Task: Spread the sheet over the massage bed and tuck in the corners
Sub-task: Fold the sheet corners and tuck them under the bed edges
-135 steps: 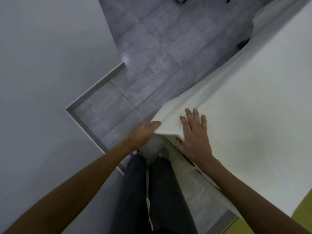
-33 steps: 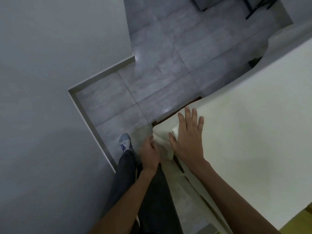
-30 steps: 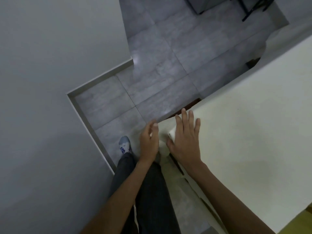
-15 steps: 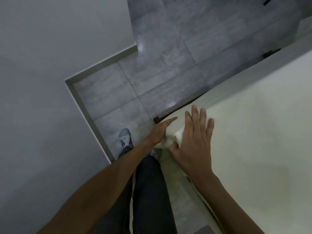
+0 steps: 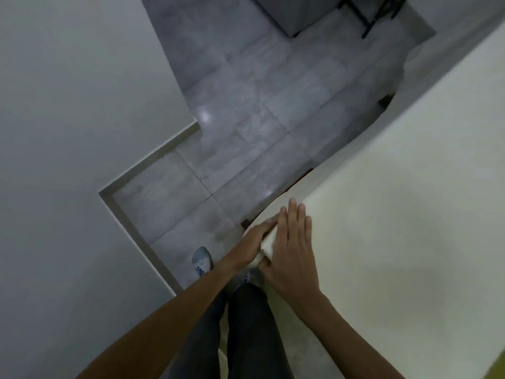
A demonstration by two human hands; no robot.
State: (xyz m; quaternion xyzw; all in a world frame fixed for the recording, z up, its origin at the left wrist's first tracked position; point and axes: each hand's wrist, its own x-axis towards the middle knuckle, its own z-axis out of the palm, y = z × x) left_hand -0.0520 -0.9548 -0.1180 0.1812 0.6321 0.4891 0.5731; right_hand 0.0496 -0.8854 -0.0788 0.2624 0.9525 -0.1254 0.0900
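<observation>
The pale wall [image 5: 68,132] takes up the whole left of my feed and steps round a corner edged with a skirting strip. The white sheet [image 5: 396,214] fills the right side. It lies smooth on top of the bed and hangs over the bed's left side. Between wall and bed, the grey tiled floor [image 5: 246,119] runs from the far edge toward me. I am standing at the bed's near-left corner, with my dark trousers [image 5: 246,329] at the near edge. Far off, a grey box [image 5: 287,12] and some black legs [image 5: 367,17] stand on the floor, too blurred to make out.

My right hand [image 5: 293,250] lies palm down on the sheet right at the corner. Its grip is apart, with the fingers straight, close together and pointing far. My left hand [image 5: 251,242] touches it and presses against the side of the corner, where a fold of sheet bunches between the two hands. Its fingers look straight, so that grip is apart rather than clamped, though the tips are hidden behind the right hand. One shoe [image 5: 202,259] stands on the floor left of the trousers. A sliver of brown bed frame [image 5: 244,222] shows just under the corner.
</observation>
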